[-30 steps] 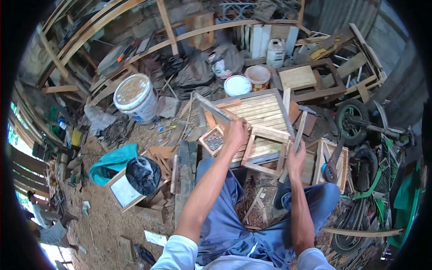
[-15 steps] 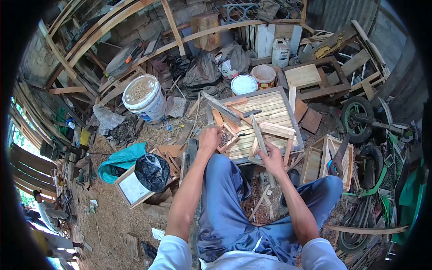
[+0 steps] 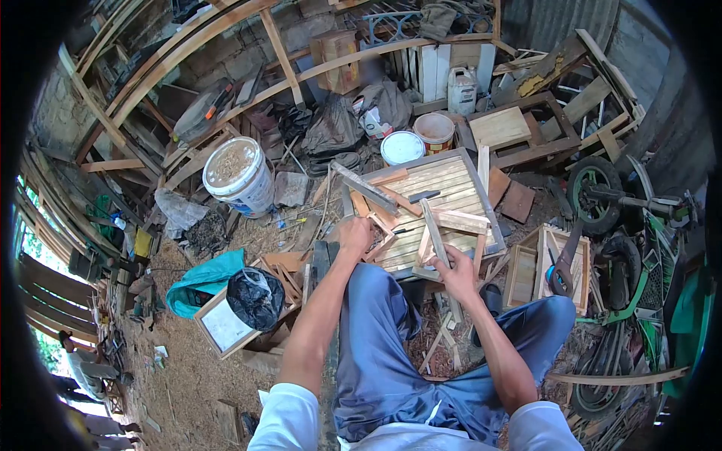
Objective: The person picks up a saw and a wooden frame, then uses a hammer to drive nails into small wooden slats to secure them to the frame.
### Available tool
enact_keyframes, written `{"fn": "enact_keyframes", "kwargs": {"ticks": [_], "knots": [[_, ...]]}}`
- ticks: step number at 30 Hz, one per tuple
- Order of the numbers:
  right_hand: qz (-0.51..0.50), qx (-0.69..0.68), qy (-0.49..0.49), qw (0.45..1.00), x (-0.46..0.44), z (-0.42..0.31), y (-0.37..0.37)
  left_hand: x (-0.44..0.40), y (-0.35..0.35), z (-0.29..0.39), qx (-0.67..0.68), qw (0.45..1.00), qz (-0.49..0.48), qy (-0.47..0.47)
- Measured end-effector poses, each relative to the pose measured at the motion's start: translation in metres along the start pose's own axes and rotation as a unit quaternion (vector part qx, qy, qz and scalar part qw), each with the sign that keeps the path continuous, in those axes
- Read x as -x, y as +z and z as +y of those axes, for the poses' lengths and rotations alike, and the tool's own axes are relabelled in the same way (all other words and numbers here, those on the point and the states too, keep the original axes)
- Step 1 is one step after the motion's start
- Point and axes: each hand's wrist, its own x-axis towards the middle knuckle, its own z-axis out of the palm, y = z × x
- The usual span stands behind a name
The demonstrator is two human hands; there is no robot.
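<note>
My left hand (image 3: 356, 238) is at the left side of a small wooden box (image 3: 386, 245), its fingers curled and partly hidden, so what they hold does not show. In my right hand (image 3: 457, 273) is a narrow wooden strip (image 3: 434, 229), gripped near its lower end. The strip slants across a wooden frame (image 3: 460, 219) lying on a slatted panel (image 3: 406, 255). A hammer (image 3: 425, 195) rests on the panel beyond the strip. Left of it, a greyish wood bar (image 3: 365, 188) lies over other offcuts.
A handsaw (image 3: 565, 263) leans on a wooden crate (image 3: 522, 276) at right, near a green motorcycle (image 3: 639, 293). Buckets (image 3: 239, 177) stand behind. A black plastic bag (image 3: 256, 298) sits at left. A person (image 3: 86, 370) is at the far left.
My left hand has shifted slightly over the small box and covers more of its inside. My right hand still grips the strip, a little lower in view. The camera view has tilted slightly.
</note>
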Motion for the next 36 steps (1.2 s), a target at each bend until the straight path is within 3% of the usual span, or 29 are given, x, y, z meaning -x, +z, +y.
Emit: {"fn": "enact_keyframes", "kwargs": {"ticks": [6, 9, 17, 26, 32, 36], "knots": [[0.007, -0.034, 0.044, 0.998, 0.007, -0.017, -0.010, 0.000, 0.002, 0.001, 0.013, 1.000, 0.006, 0.011], [0.023, -0.020, -0.002, 1.000, 0.002, 0.008, -0.009, -0.001, 0.007, 0.002, -0.002, 1.000, 0.006, 0.023], [0.023, -0.026, 0.030, 0.999, 0.003, 0.005, -0.014, 0.017, -0.004, -0.002, 0.107, 0.993, 0.039, 0.029], [0.022, -0.038, 0.028, 0.999, 0.003, 0.004, -0.011, 0.020, -0.007, -0.003, 0.096, 0.989, 0.116, -0.005], [0.029, -0.012, 0.009, 0.999, 0.001, 0.010, -0.009, 0.012, -0.002, -0.004, 0.058, 0.994, 0.065, 0.059], [0.037, -0.012, -0.024, 0.999, 0.000, 0.016, -0.009, 0.010, -0.001, -0.001, 0.028, 0.998, 0.023, 0.048]]}}
